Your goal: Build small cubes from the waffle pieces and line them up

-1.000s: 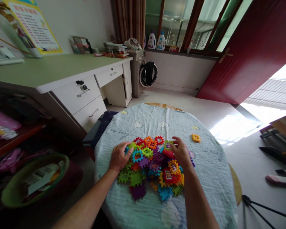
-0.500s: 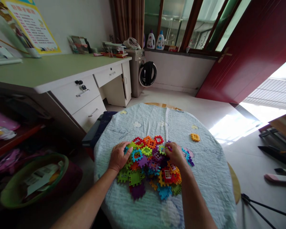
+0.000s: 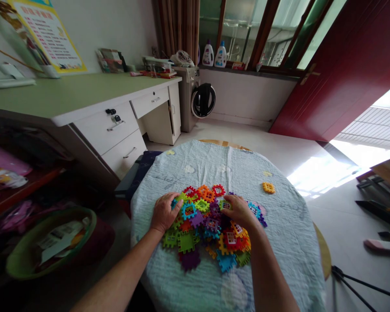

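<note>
Since interlocking tiles [image 3: 197,219] are heaped loose, they're probably kinda fenced by the spread left hand [image 3: 164,212] (ten o'clock) and right hand [image 3: 241,210] (two, grip unclear).

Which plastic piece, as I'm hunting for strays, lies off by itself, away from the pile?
The yellow-orange piece, alone on the cloth beyond the right hand; the others lie in or close beside the pile.
</note>
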Demonstrator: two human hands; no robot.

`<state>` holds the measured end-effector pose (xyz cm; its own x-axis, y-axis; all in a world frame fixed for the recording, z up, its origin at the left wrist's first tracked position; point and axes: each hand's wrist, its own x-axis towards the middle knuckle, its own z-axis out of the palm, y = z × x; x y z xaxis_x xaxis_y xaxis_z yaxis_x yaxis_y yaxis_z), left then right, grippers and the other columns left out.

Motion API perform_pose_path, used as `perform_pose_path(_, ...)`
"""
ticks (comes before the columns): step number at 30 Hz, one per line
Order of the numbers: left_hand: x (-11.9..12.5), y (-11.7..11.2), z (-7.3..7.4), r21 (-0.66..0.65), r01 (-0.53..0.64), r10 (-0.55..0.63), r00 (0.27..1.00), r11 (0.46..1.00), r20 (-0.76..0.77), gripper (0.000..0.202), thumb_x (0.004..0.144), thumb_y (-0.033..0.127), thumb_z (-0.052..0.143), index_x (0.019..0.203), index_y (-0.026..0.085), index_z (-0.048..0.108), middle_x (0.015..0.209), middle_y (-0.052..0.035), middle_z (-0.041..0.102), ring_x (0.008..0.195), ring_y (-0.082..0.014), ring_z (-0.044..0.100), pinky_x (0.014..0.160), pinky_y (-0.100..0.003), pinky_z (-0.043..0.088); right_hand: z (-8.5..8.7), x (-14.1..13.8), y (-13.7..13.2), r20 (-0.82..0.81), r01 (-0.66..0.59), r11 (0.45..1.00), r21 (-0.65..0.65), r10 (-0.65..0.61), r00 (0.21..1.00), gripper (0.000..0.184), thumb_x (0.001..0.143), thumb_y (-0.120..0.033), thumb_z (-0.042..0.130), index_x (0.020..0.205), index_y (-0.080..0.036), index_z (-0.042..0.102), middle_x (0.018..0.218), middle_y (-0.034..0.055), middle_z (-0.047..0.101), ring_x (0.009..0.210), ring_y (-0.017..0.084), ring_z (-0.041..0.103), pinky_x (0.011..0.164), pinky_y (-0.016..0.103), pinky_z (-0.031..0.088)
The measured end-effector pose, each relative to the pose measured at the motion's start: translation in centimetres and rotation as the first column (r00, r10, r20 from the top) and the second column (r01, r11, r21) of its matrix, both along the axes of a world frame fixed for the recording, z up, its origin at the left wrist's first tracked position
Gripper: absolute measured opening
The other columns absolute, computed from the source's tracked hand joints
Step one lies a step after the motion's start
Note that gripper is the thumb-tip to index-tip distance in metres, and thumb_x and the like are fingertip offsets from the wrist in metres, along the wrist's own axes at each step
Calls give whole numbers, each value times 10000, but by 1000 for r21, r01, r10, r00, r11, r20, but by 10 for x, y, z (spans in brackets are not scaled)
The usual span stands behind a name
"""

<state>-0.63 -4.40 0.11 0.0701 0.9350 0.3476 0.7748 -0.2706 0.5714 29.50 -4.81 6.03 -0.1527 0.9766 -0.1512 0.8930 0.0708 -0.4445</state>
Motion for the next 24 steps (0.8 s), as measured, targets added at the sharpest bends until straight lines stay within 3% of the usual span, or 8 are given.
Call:
perform_pose_path(5, 0, 0, 0, -1, -1, 1, 1000, 1000, -4, 344, 914, 482, 480, 1039, 222, 667, 1100, -74, 722, 1072, -262, 649, 984, -435, 484, 10, -1, -2, -55, 18, 999, 37, -16, 998, 366, 752, -306, 662, 1092, -179, 704, 1043, 93, 725, 970, 243, 637, 887, 338, 439)
perform_pose_path(10, 0, 1, 0, -12, -1, 1, 1000, 1000, -4, 340, 908, 478, 483, 1042, 223, 665, 1097, -73, 722, 1084, -262, 643, 986, -434, 479, 18, -34, 1, -203, 69, 992, 108, -46, 978, 388, 787, -418, 643, 1100, -193, 687, 992, 73, 728, 867, 209, 648, 776, 295, 453)
perform_pose_path(16, 0, 0, 1, -24, -6, 6, 1000, 1000, 2, 356, 908, 487, 475, 1041, 218, 666, 1097, -79, 721, 1089, -266, 641, 998, -445, 475, 10, -81, 5, -75, 0, 995, 98, 7, 997, 365, 810, -471, 643, 1029, -182, 685, 994, 108, 721, 935, 244, 649, 800, 302, 442)
perform_pose_path(24, 0, 0, 1, -15, -13, 13, 1000, 1000, 10, 358, 902, 484, 480, 1035, 211, 668, 1084, -76, 724, 1074, -258, 645, 993, -434, 476, 8, -88, 6, -17, -51, 998, 28, 52, 999, 352, 752, -356, 669, 1055, -178, 648, 1002, 100, 697, 953, 236, 625, 814, 300, 429)
